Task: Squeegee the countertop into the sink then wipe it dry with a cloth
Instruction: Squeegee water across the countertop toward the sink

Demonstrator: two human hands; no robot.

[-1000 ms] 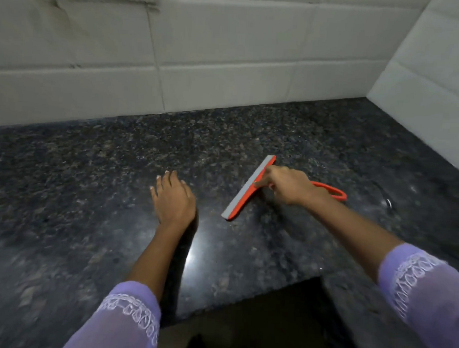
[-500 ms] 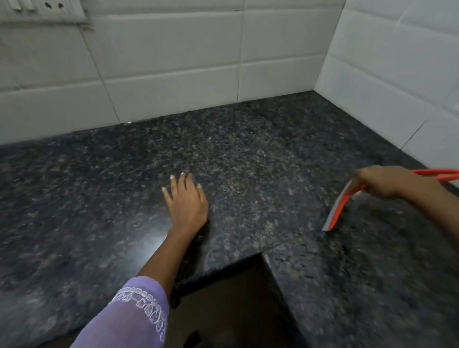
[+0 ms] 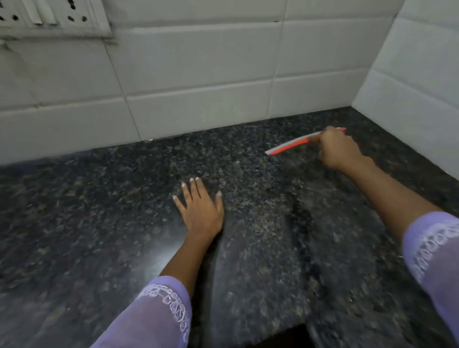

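An orange squeegee (image 3: pixel 290 145) with a grey blade lies low over the dark speckled granite countertop (image 3: pixel 89 233), far back near the corner of the two tiled walls. My right hand (image 3: pixel 336 149) grips it from behind, hiding its handle. My left hand (image 3: pixel 199 208) rests flat on the counter in the middle, fingers spread and straight. No sink and no cloth appear in this view.
White tiled walls (image 3: pixel 201 67) close off the back and the right side (image 3: pixel 424 77). A switch and socket panel (image 3: pixel 43 10) sits on the back wall at top left. The counter's inner corner edge (image 3: pixel 299 328) drops away at the bottom.
My right hand has carried the squeegee from the right side of the counter back toward the wall corner. The view has shifted left and up. My left hand has stayed flat on the counter.
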